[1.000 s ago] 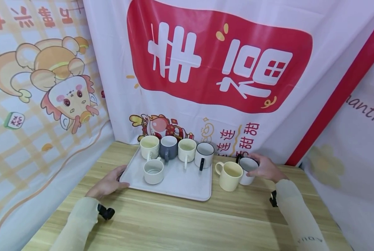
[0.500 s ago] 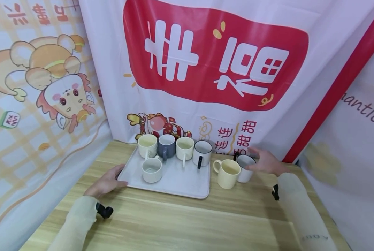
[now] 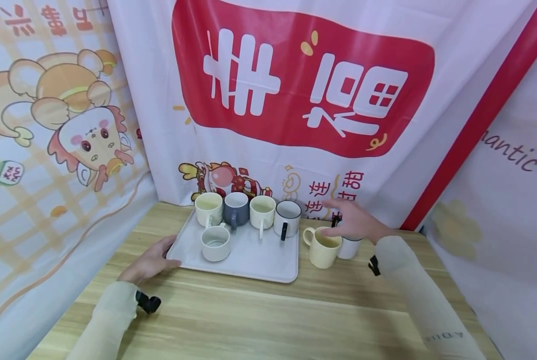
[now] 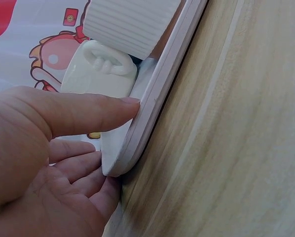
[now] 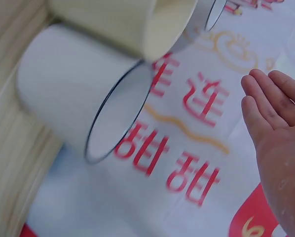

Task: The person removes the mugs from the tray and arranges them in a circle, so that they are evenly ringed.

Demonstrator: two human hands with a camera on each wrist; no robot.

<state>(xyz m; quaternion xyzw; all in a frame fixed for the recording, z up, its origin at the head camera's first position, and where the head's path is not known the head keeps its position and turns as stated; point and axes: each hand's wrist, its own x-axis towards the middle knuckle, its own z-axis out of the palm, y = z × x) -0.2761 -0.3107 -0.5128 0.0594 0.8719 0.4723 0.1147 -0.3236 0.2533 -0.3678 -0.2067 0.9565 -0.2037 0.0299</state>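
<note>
A white tray (image 3: 250,260) lies on the wooden table, with my left hand (image 3: 148,261) holding its near left corner. In the left wrist view the thumb (image 4: 95,112) rests on the rim and the fingers (image 4: 78,170) meet the corner. To the tray's right stand a yellow mug (image 3: 324,256) and, partly hidden behind it, a white mug (image 3: 350,249) with a dark rim (image 5: 91,126). My right hand (image 3: 358,221) hovers over these two, fingers extended and holding nothing. Its palm (image 5: 285,148) is apart from both mugs in the right wrist view.
Along the tray's back edge stand a pale yellow mug (image 3: 208,210), a grey mug (image 3: 236,211), a cream mug (image 3: 262,212) and a white black-handled mug (image 3: 288,220). A ribbed cup (image 3: 215,245) sits nearer the front left. A printed curtain (image 3: 295,165) hangs directly behind.
My right hand has let go of the dark-rimmed white mug and moved left, above the yellow mug. The left hand stays at the tray corner. The whole head view shifts slightly.
</note>
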